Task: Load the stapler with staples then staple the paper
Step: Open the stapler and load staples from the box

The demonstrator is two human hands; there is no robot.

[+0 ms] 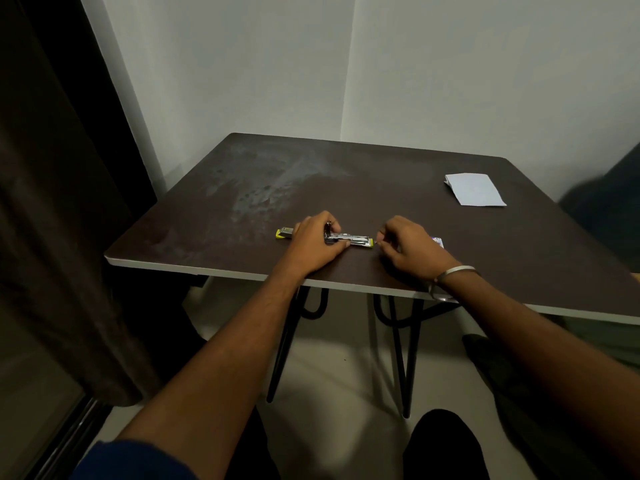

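A small metal stapler (353,239) with yellow ends lies opened flat near the front edge of the dark table (346,188). My left hand (317,242) presses down on its middle and hides part of it; the yellow lid end (284,233) sticks out to the left. My right hand (410,244) is at the stapler's right tip, thumb and fingers pinched together on something too small to make out. A small staple box (438,241) peeks out behind that hand. Folded white paper (474,189) lies at the far right of the table.
The table stands in a white-walled corner, on black hairpin legs (401,355). A dark curtain (62,202) hangs at the left. A dark seat or cushion (609,202) sits past the table's right edge. A metal bangle (450,275) circles my right wrist.
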